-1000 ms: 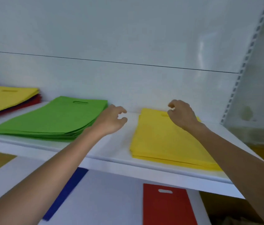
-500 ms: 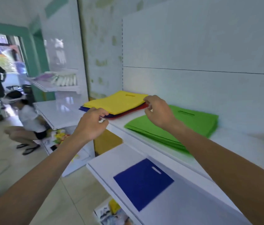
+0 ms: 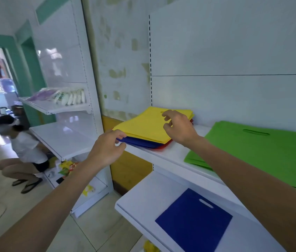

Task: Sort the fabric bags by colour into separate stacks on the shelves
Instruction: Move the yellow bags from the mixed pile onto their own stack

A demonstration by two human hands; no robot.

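Yellow bags [image 3: 147,124] matt cloth; shelf [image 3: 169,153] smooth glossy white metal.

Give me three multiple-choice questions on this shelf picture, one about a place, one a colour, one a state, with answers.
1. The single blue bag lies on: A the upper shelf; B the lower shelf; C the floor.
2. The top of the mixed stack is: A red; B green; C yellow.
3. The green stack is: A lifted; B lying flat, no hand on it; C rolled up.
Answers: B, it lies alone below the stacks; C, yellow covers blue and red; B, the left hand and right hand are both at the mixed stack.
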